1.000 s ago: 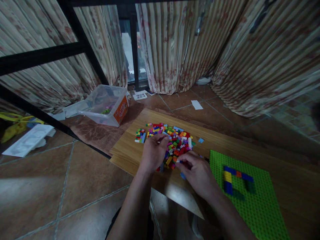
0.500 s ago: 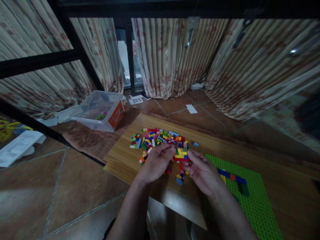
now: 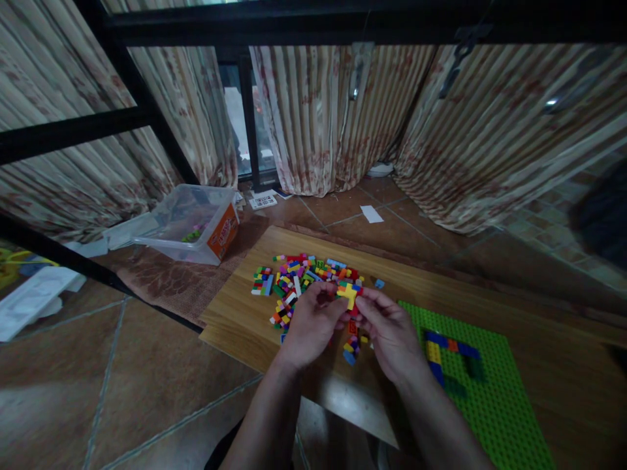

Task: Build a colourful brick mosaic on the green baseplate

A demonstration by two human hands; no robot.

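Both of my hands are raised just above a pile of small coloured bricks (image 3: pixel 298 277) on a wooden board (image 3: pixel 235 313). My left hand (image 3: pixel 311 323) and my right hand (image 3: pixel 386 333) pinch the same small cluster of joined bricks (image 3: pixel 349 295) between them, mostly yellow with red and blue. The fingers of both hands are closed on it. To the right lies a green baseplate (image 3: pixel 490 405) carrying a small frame of blue, yellow, orange and dark green bricks (image 3: pixel 448 359).
A clear plastic tub (image 3: pixel 193 222) with an orange label stands on the tiled floor at the back left. Striped curtains (image 3: pixel 333 111) hang behind the board. A black metal frame (image 3: pixel 73 124) crosses the upper left. White packaging (image 3: pixel 29 297) lies far left.
My hands have lifted out of the brick pile and come together. A cluster of joined bricks is now held between them, above the pile.
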